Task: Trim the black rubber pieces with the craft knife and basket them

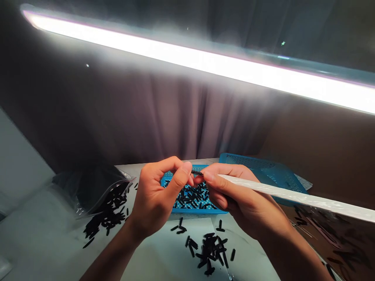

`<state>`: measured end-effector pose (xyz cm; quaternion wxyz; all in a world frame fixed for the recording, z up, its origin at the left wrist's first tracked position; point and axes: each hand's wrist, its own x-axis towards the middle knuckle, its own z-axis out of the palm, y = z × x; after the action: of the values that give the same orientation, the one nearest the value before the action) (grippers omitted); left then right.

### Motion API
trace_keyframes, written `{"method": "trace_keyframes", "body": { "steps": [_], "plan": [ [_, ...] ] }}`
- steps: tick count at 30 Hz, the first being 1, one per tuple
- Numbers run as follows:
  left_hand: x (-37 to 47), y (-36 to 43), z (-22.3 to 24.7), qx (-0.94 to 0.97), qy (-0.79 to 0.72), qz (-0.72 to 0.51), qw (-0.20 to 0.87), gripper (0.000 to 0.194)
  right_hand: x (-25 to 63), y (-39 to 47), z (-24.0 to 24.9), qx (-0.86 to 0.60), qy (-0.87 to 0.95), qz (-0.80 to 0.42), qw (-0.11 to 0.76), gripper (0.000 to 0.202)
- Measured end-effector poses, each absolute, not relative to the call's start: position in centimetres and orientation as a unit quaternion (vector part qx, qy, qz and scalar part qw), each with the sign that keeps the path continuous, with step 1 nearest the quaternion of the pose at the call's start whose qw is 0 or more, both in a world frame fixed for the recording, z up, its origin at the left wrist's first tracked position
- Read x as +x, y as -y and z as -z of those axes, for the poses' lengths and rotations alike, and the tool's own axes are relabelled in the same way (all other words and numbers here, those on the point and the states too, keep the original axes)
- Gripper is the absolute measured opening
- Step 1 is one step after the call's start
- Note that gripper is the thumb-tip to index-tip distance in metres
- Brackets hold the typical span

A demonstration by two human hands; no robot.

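Observation:
Between my two hands is a slim black piece (197,173). My left hand (156,195) pinches its left end between thumb and forefinger. With closed fingertips my right hand (234,186) grips the other end. A long white strip (293,194) runs from near my right thumb across the wrist to the right edge; I cannot tell whether the hand holds it. Behind and below the hands sits a blue perforated basket (202,211) with many small black pieces (191,198) inside, partly hidden by my fingers.
Loose black pieces (211,249) lie in a pile nearer me on the white table (164,253). At left an open plastic bag (93,187) spills more black pieces. Another blue basket (258,171) stands at back right. A bright tube lamp (187,54) hangs above, before a curtain (175,117).

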<state>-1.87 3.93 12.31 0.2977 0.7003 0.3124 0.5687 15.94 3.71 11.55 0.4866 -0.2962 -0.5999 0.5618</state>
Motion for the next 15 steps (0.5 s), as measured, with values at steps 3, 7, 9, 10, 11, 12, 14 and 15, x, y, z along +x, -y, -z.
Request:
{"method": "trace_keyframes", "body": {
  "steps": [3, 7, 9, 10, 11, 12, 14, 15],
  "plan": [
    [-1.8, -4.0, -12.3, 0.705, -0.324, -0.563, 0.285, 0.035, 15.9, -3.8, -11.5, -0.304, 0.609, -0.552, 0.481, 0.039],
    [-2.0, -5.7, -11.6, 0.706, -0.393, -0.543, 0.228, 0.036, 15.8, -5.0, -10.8, -0.347, 0.6, -0.511, 0.509, 0.033],
    [-2.3, -7.3, -11.1, 0.695, -0.443, -0.535, 0.186, 0.038, 15.8, -6.0, -10.4, -0.361, 0.57, -0.503, 0.54, 0.031],
    [-2.5, -8.0, -10.9, 0.693, -0.47, -0.521, 0.164, 0.038, 15.7, -6.6, -10.2, -0.357, 0.545, -0.521, 0.551, 0.032],
    [-2.6, -8.7, -10.7, 0.698, -0.493, -0.499, 0.141, 0.036, 15.7, -7.2, -10.0, -0.346, 0.512, -0.55, 0.562, 0.033],
    [-2.7, -9.2, -10.6, 0.709, -0.507, -0.476, 0.118, 0.035, 15.7, -7.8, -9.7, -0.331, 0.47, -0.587, 0.57, 0.033],
    [-2.8, -9.3, -10.6, 0.728, -0.491, -0.471, 0.082, 0.031, 15.7, -8.8, -9.3, -0.298, 0.371, -0.658, 0.584, 0.033],
    [-2.6, -9.0, -10.6, 0.744, -0.458, -0.482, 0.067, 0.027, 15.6, -9.2, -9.0, -0.286, 0.324, -0.685, 0.586, 0.033]
  ]
}}
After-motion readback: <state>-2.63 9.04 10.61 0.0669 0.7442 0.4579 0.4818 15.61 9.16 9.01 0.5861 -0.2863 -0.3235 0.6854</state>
